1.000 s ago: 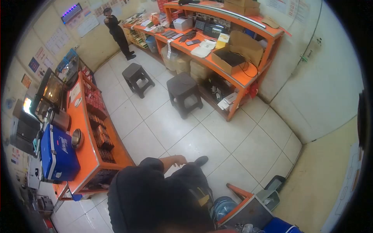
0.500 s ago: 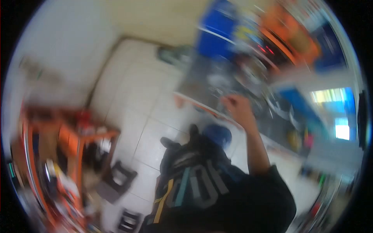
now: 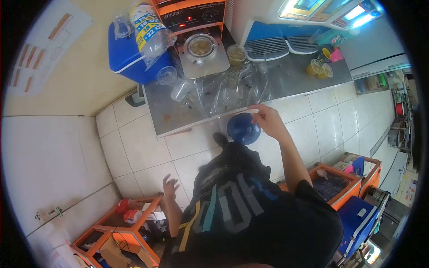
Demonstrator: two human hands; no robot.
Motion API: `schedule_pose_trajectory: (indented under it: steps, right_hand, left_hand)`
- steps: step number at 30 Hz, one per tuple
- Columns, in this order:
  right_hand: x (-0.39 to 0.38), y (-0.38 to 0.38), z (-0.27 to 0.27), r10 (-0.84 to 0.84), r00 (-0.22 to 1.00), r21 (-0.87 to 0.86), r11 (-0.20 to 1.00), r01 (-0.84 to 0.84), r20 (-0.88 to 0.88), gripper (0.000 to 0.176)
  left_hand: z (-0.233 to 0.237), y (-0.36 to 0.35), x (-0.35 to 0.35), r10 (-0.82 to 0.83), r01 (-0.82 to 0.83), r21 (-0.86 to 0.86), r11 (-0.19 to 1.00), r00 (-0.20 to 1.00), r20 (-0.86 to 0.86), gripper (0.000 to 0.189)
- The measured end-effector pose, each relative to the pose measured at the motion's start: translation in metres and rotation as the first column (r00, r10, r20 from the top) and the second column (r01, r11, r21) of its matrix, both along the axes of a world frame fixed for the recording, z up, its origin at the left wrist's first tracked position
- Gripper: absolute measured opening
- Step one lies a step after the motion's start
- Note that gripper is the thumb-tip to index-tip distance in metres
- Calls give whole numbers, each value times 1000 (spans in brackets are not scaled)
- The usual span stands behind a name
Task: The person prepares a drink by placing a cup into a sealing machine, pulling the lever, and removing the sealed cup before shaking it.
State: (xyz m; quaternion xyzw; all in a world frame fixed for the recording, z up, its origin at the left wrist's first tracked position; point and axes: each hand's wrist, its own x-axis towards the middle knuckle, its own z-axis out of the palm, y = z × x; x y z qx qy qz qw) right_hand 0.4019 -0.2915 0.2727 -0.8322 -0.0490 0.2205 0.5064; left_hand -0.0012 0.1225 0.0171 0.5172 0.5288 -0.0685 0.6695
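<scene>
My right hand [image 3: 268, 120] is at the front edge of the metal counter [image 3: 295, 73], its index finger stretched out and the other fingers bent. I see nothing held in it. My left hand [image 3: 170, 184] hangs low above the floor with its fingers apart, holding nothing. On the counter beyond my right hand lies crumpled clear plastic [image 3: 243, 85]. Two clear plastic cups [image 3: 180, 90] lie to its left. An orange cup sealing machine [image 3: 192, 20] stands behind, with a filled cup [image 3: 200, 46] in its ring. Beside it is another filled cup [image 3: 236, 54].
A blue cooler box [image 3: 123, 56] carries a printed bag of cups [image 3: 147, 27]. Filled cups [image 3: 314, 67] stand at the counter's right, near drip trays [image 3: 268, 48]. A blue round tub [image 3: 242, 130] is on the floor by the counter. Orange-framed cabinets [image 3: 134, 232] are behind me.
The view has swung round and become sharp. My left hand has come into view. My right hand is now by the counter's front edge.
</scene>
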Motion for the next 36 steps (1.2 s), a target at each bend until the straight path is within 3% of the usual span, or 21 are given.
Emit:
schedule_pose_trajectory:
  steps: [3, 7, 12, 14, 17, 20, 23, 24, 25, 26, 27, 28, 29, 32, 35, 36]
  right_hand:
    - [4, 2, -6, 78, 989, -122, 991, -62, 129, 31]
    - [18, 7, -16, 97, 992, -136, 987, -85, 85, 33]
    - [44, 10, -50, 150, 975, -156, 980, -124, 164, 36]
    - [60, 13, -67, 168, 937, -220, 970, -102, 305, 36]
    - [96, 22, -75, 165, 844, -249, 968, -39, 511, 37]
    - [129, 50, -57, 64, 815, -123, 992, 9, 577, 39]
    - [152, 79, -21, 38, 756, -76, 997, 15, 654, 40]
    - [158, 89, -13, 46, 720, -81, 997, 14, 693, 40]
    - [165, 98, -8, 82, 685, -124, 992, 12, 724, 40]
    - [172, 107, -3, 118, 648, -166, 986, 14, 752, 40]
    - [178, 114, -2, 153, 611, -208, 978, 19, 777, 40]
    - [185, 122, -5, 180, 582, -243, 969, 31, 793, 38]
    - [193, 129, -10, 207, 551, -277, 960, 46, 808, 35]
    - [217, 137, -30, 276, 468, -329, 944, 34, 840, 24]
    - [220, 137, -31, 268, 437, -306, 952, 17, 859, 15]
    - [218, 137, -29, 255, 435, -289, 957, 13, 864, 13]
  left_hand:
    - [16, -8, 48, -144, 142, 41, 989, 989, 43, 47]
    - [17, -36, 54, -177, 176, -48, 983, 984, -7, 45]
    - [-8, -66, -5, -165, 148, -162, 976, 982, -94, 48]
    - [-12, -77, -33, -120, 96, -195, 976, 986, -114, 48]
    - [-13, -92, -66, -200, 174, -146, 974, 962, -188, 46]
    - [-52, -104, -116, -66, 71, -147, 987, 997, 37, 43]
    - [-97, -108, -139, 26, 2, -297, 955, 996, 90, 42]
    - [-99, -113, -141, -186, 194, -39, 980, 971, 149, 42]
    - [-99, -118, -140, -398, 361, 227, 905, 905, 148, 42]
    - [-100, -123, -139, -588, 487, 472, 735, 804, 86, 42]
    - [-98, -126, -133, -429, 390, 244, 888, 893, 136, 43]
    - [-93, -127, -123, -254, 257, -2, 966, 957, 142, 44]
    - [-87, -127, -112, -77, 100, -244, 965, 992, 103, 45]
    - [-58, -129, -85, -203, 210, -102, 972, 976, 76, 45]
    - [-27, -141, -62, 38, -54, -119, 991, 991, -129, 43]
    - [-30, -141, -64, 8, -18, -90, 996, 993, -115, 43]
